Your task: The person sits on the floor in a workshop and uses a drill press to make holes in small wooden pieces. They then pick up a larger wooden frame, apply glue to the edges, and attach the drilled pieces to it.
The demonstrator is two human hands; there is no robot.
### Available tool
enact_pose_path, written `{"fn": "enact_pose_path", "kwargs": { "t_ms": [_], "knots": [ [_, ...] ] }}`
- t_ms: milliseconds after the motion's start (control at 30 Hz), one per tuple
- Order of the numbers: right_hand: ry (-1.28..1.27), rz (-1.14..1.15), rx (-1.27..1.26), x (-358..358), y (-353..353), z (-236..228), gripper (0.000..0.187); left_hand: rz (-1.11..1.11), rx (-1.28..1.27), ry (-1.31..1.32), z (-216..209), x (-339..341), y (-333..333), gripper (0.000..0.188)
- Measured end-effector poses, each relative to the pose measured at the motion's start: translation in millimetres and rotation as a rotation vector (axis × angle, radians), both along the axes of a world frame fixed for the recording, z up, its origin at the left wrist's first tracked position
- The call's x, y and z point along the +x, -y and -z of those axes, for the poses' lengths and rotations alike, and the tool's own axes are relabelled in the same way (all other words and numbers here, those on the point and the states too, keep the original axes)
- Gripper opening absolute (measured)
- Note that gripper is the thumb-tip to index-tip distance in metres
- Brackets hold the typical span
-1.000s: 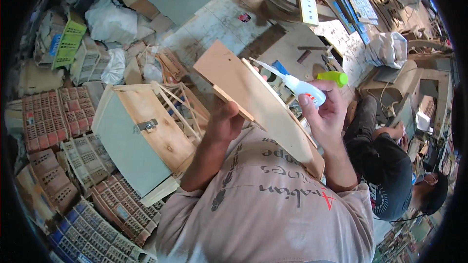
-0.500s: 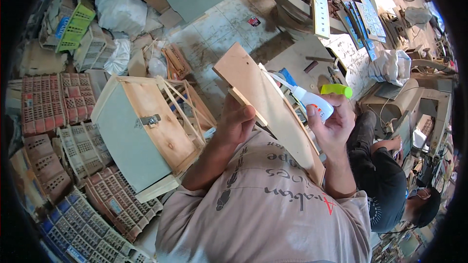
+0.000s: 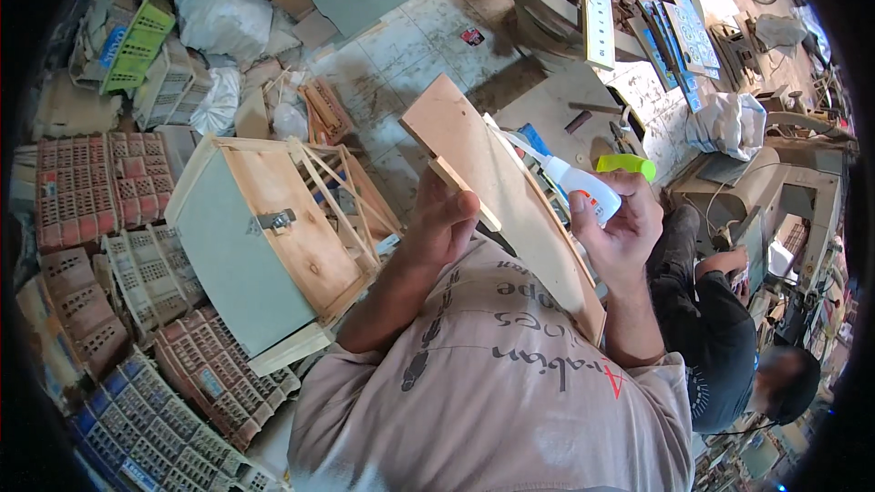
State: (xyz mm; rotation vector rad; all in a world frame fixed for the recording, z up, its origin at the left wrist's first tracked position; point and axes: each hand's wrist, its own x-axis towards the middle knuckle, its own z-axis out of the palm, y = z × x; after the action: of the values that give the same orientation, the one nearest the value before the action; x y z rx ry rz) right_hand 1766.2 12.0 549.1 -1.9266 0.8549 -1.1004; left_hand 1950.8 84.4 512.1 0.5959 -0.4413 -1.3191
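Observation:
My left hand (image 3: 447, 226) is closed on a long tan wooden board (image 3: 497, 164), held tilted in front of my chest. A narrow pale wood strip (image 3: 463, 191) lies along the board's left edge, under my thumb. My right hand (image 3: 624, 237) is wrapped round a white squeeze glue bottle (image 3: 576, 184). The bottle's thin nozzle points up and left to the board's right edge; whether its tip touches cannot be made out. Just beyond my right fingers shows a lime-green cylindrical piece (image 3: 627, 166); I cannot tell if they hold it.
At my left stands a wooden cabinet (image 3: 228, 255) with a grey-green side and a metal latch. Several plastic crates (image 3: 105, 187) are stacked beyond it. A round table (image 3: 538, 9) holds parts at the far right. On my right sits a co-worker in dark clothes (image 3: 725, 346).
The board and the glue bottle have shifted very slightly upward in the view. Both hands keep the same holds.

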Motion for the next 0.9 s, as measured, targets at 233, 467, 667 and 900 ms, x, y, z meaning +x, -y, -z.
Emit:
{"fn": "enact_pose_path", "kwargs": {
  "t_ms": [233, 467, 667, 900],
  "knots": [
    [-0.01, 0.005, -0.02, 0, 0, -2, 0.023, 0.042, 0.065, 0.135, 0, 2, -1, 0.108],
    [-0.024, 0.001, -0.047, 1, 0, -5, 0.023, 0.042, 0.069, 0.145, 7, 3, -3, 0.11],
    [-0.026, 0.0, -0.142, 3, 1, -3, 0.025, 0.059, 0.055, 0.163, 5, 4, -3, 0.109],
    [-0.095, -0.014, -0.173, 4, 1, -9, 0.025, 0.026, 0.064, 0.173, 4, 3, -3, 0.108]
  ]
}}
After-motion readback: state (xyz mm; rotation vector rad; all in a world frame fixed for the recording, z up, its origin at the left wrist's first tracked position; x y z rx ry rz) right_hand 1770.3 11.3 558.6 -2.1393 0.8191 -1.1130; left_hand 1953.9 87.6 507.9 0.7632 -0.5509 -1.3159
